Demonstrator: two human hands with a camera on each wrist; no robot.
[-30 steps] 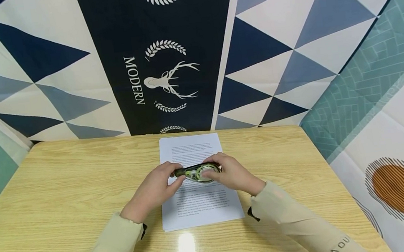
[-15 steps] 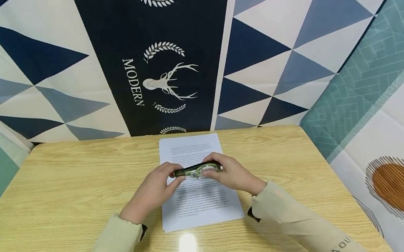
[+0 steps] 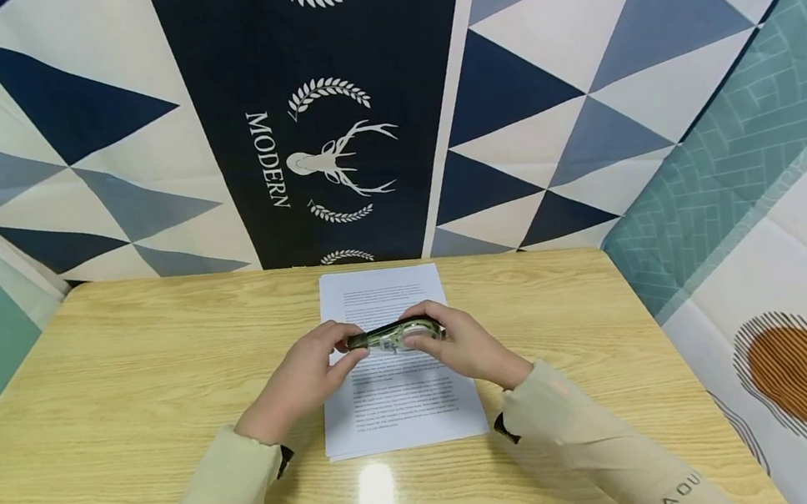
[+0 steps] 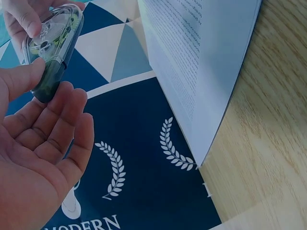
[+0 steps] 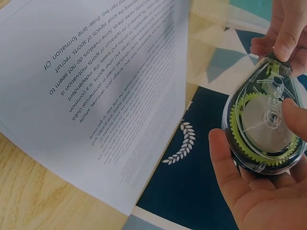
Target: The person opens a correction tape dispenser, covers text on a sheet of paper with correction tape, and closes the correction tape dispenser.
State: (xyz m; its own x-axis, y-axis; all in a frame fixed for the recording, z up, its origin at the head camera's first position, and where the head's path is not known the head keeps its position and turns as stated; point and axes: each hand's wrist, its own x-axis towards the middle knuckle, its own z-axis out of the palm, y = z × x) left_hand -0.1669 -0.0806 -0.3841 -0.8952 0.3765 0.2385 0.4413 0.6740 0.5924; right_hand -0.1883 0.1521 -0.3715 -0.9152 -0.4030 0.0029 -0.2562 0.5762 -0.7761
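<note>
— Holding the tape dispenser (image 3: 387, 336) how?
— By its narrow end (image 4: 46, 88), pinched in the left hand (image 3: 307, 373); by its round body (image 5: 256, 122), gripped in the right hand (image 3: 467, 349); above printed sheets (image 3: 407, 407).
— Handling?
— Probably light, stiff, slick; best held by the broad sides.
— In the way?
— Fingers (image 4: 62, 103), over both ends; around, tabletop (image 3: 159, 358) and patterned cloth (image 3: 221, 56).

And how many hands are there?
2. The left hand pinches the narrow dark end of the correction tape, and the right hand holds its round end, both over the printed paper. Some fingertips are hidden.
</note>
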